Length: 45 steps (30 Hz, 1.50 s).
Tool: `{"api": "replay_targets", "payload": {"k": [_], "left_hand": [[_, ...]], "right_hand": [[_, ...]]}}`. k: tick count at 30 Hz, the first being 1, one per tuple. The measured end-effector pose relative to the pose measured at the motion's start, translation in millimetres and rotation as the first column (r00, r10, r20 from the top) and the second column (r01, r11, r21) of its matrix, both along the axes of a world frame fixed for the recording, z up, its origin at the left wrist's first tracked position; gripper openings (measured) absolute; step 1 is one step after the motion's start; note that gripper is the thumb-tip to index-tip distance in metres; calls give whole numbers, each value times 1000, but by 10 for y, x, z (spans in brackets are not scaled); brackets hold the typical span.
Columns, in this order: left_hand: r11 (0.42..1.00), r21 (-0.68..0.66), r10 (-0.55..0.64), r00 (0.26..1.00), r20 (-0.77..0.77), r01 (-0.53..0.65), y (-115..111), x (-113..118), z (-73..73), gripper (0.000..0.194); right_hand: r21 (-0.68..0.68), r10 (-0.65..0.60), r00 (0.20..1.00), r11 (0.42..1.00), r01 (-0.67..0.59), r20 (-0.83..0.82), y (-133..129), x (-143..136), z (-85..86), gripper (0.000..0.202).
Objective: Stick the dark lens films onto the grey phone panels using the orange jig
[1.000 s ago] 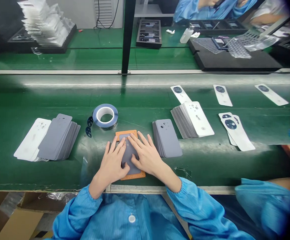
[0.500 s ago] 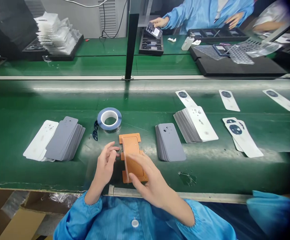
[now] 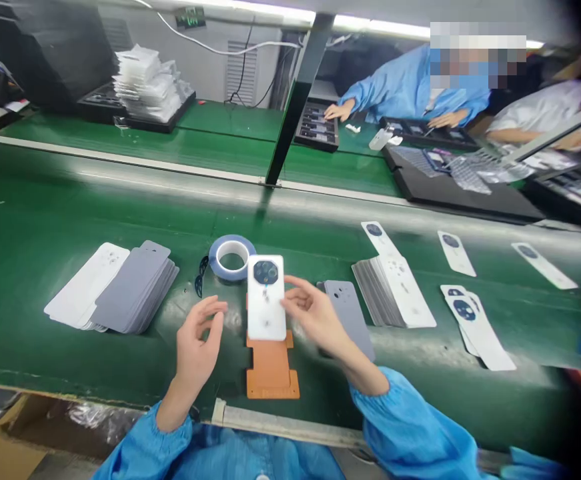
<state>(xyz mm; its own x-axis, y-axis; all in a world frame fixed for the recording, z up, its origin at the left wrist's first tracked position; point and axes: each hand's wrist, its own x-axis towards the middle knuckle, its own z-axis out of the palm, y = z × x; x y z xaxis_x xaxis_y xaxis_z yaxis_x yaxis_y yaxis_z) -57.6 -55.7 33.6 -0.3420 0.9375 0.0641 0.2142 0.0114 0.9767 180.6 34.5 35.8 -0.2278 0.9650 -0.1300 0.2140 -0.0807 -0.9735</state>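
Observation:
My right hand grips a white phone back panel by its right edge, between thumb and fingers. A dark camera cover is on the panel's upper end. Below and behind it lies an orange jig, its upper part hidden by the panel. To the left, my left hand hovers with fingers apart and nothing in them. Just beyond is a roll of blue tape with a white core. Small dark film pieces lie beside the roll.
Stacked grey and white panels lie at the left. On the right are a grey panel pile, a white-topped stack and separate white panels. A dark post rises mid-bench; a co-worker's hand is beyond.
The white panel now faces me above the jig, held in my right hand, which has moved up and right. My left hand has drawn slightly left. The camera view has tilted.

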Motion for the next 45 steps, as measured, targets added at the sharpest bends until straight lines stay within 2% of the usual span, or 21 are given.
{"api": "replay_targets", "payload": {"k": [2,3,4,5,7,8,10,13,17,20,22,23,24,25,26,28,31,36,42,45], "left_hand": [[970,199,187,950,-250,-138,-6,-115,-18,31],[954,234,257,911,-322,-186,-5,-174,-41,36],[954,207,280,892,-356,-217,-1,-230,-76,45],[965,124,260,901,-347,-231,6,-283,-121,55],[980,-124,127,969,-211,-155,20,-370,-230,67],[973,-214,66,993,-101,-86,26,-403,-285,66],[962,-274,10,997,79,12,35,-450,-368,61],[958,-282,14,967,254,60,48,-488,-380,60],[946,-297,5,912,409,128,103,-514,-275,58],[942,-292,-14,889,458,165,178,-526,-245,56],[943,-280,-33,889,457,180,225,-537,-255,57],[944,-273,-46,892,449,186,242,-545,-263,57],[944,-267,-62,897,437,195,254,-556,-270,58],[943,-263,-75,902,425,203,259,-568,-274,59],[943,-260,-87,907,412,208,257,-582,-276,60],[943,-261,-92,918,386,204,234,-607,-272,62],[946,-270,-78,932,354,182,171,-614,-250,59],[940,-289,-69,933,352,179,88,-556,-197,44],[953,-288,-14,964,266,93,29,-546,-127,42],[956,-281,-13,965,262,89,25,-536,-71,43]], "right_hand": [[68,-109,991,992,104,74,548,111,-33,51],[82,-162,973,985,150,162,839,146,-53,51],[93,-219,940,975,202,263,1123,162,-72,50],[106,-249,918,968,227,309,1385,158,-91,51],[130,-282,881,959,251,380,1804,99,-124,50],[138,-290,866,957,255,408,1953,55,-137,49],[152,-302,829,953,261,471,2135,-28,-153,45],[180,-313,778,950,256,545,2204,-88,-137,38],[225,-277,773,958,177,571,2008,-130,-43,34],[232,-175,829,971,57,531,1556,-269,37,28],[201,-24,882,976,-81,471,1134,-436,77,24],[155,156,904,960,-234,398,919,-537,91,24],[107,318,888,923,-370,332,719,-645,99,24],[90,415,859,884,-458,299,547,-754,103,23],[108,452,843,860,-499,292,410,-858,102,23],[171,436,841,846,-505,321,248,-1036,89,27],[268,360,866,847,-460,347,210,-1199,57,32],[256,335,888,871,-420,316,226,-1305,25,25],[303,320,925,878,-371,207,51,-1198,75,12],[257,330,935,900,-353,127,-62,-1018,113,7]]}}
